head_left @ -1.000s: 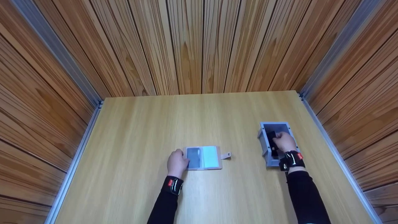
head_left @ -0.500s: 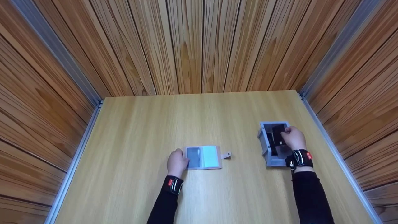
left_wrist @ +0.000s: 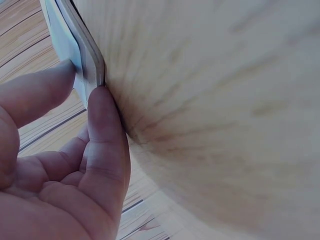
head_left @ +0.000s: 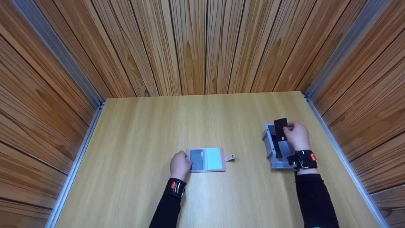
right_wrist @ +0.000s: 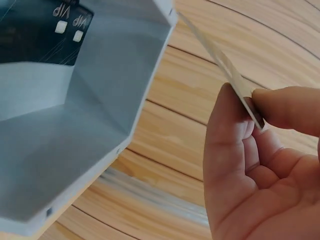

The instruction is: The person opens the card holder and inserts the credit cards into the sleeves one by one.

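Note:
An open card holder (head_left: 214, 159) with a pale blue right side, clear sleeves and a snap strap (head_left: 230, 157) lies on the table. My left hand (head_left: 180, 166) pinches its left edge; in the left wrist view the thumb (left_wrist: 47, 87) presses the inner face and a finger lies at the outer corner. Over at the right, my right hand (head_left: 298, 135) pinches a black card (head_left: 280, 127) between thumb and fingertips, raised over the far part of a grey bin (head_left: 281, 165). The right wrist view shows this card (right_wrist: 222, 62) nearly edge-on.
More black cards (right_wrist: 30, 37), marked VIP, stand inside the bin against its wall. The wooden tabletop (head_left: 152, 126) is bordered by metal rails (head_left: 345, 164) and plank walls (head_left: 193, 57) on the left, right and back.
My right hand has lifted the black card from inside the bin, up and away toward its far end. The left hand and the card holder have stayed in place.

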### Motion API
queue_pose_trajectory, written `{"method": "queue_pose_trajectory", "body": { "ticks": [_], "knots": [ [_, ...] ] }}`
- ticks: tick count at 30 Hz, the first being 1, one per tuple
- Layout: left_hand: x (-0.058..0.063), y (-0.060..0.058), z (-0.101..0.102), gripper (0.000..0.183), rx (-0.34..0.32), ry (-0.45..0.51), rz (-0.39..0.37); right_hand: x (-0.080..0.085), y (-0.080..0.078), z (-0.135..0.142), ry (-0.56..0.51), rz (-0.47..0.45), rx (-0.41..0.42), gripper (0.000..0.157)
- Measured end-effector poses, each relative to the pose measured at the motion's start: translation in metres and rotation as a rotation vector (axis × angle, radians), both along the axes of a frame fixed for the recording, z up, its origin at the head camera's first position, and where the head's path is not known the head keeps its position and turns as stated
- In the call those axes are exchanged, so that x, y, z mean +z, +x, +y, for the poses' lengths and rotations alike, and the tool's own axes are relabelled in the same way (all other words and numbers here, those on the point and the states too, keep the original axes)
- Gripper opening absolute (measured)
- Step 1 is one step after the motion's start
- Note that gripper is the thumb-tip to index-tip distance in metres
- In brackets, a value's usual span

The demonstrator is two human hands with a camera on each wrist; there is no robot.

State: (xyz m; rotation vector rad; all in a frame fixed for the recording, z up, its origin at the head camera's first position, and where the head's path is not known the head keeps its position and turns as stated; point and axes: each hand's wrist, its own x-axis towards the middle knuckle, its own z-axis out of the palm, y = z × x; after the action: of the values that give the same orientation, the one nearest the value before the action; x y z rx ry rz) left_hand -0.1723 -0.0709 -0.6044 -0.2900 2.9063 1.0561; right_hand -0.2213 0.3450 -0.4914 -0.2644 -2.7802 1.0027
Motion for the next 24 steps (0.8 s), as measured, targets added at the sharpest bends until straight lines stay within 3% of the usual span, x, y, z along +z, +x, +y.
{"method": "queue_pose_trajectory", "body": {
  "ticks": [5,14,24],
  "knots": [
    [0.0,0.0,0.0,0.024,-0.002,0.003,-0.003,0.005,0.0,-0.013,-0.022,-0.029,0.019,0.03],
    [-0.001,0.001,-0.001,0.026,-0.003,0.0,0.008,0.007,0.001,-0.037,-0.033,0.065,0.091,0.026],
    [-0.002,-0.001,-0.001,0.025,0.003,-0.005,0.003,0.001,0.001,-0.069,-0.082,0.105,0.141,0.024]
  ]
}}
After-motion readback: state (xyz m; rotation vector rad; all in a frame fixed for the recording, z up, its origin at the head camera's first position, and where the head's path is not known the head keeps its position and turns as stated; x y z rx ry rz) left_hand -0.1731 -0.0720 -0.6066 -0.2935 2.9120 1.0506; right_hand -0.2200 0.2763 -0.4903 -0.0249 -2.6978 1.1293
